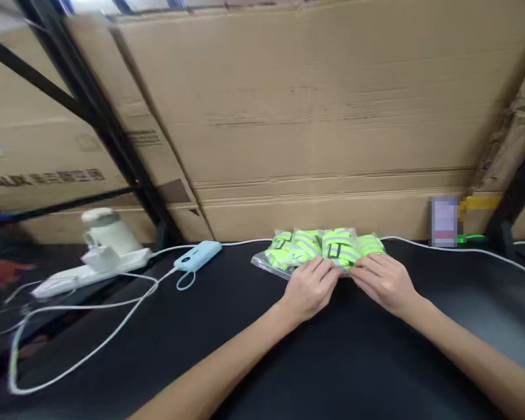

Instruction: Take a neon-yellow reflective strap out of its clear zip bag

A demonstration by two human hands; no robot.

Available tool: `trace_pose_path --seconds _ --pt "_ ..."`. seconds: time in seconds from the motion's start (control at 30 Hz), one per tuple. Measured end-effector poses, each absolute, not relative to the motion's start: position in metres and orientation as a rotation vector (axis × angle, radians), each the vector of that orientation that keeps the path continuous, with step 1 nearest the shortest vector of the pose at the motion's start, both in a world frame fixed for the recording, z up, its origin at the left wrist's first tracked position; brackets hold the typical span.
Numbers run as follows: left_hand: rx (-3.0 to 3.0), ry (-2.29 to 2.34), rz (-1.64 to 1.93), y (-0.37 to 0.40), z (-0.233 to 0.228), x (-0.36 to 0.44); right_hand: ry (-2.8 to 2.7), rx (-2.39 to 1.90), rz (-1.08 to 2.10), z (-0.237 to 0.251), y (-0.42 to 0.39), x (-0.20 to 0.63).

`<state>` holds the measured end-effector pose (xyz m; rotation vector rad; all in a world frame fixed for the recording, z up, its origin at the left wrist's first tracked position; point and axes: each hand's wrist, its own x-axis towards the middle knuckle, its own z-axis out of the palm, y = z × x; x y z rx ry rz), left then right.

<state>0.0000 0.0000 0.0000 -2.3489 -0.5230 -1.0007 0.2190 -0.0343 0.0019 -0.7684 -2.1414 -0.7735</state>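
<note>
Several clear plastic bags with folded neon-yellow reflective straps (305, 247) lie in a row at the back of the black table, against the cardboard. My left hand (312, 287) is closed at the near edge of the bags, its fingers pinching the clear plastic. Close beside it, my right hand (387, 284) is also closed, thumb and fingers pinching the same front edge. The strap bundle (339, 247) between the hands shows grey reflective stripes and a dark buckle. The fingertips partly hide the plastic they grip.
Left of the bags lies a light-blue power bank (198, 255) with a white cable (109, 340) looping across the table (227, 338). A white power strip (91, 271) and a pale bottle (114, 230) stand farther left. Cardboard (315, 116) walls the back, between black metal posts (114, 140).
</note>
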Motion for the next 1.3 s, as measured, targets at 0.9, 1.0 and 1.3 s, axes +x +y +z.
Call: trace_pose_path --seconds 0.9,1.0,1.3 --pt "-2.363 -0.577 -1.064 0.005 -0.001 0.006 -2.125 -0.781 -0.64 -0.003 -0.029 0.231" --pt "-2.386 -0.524 -1.056 0.004 -0.003 0.007 -2.143 -0.776 -0.653 -0.003 -0.032 0.226" --pt "-2.466 -0.456 -1.066 0.007 -0.002 0.006 -2.129 -0.787 -0.622 -0.003 -0.032 0.229"
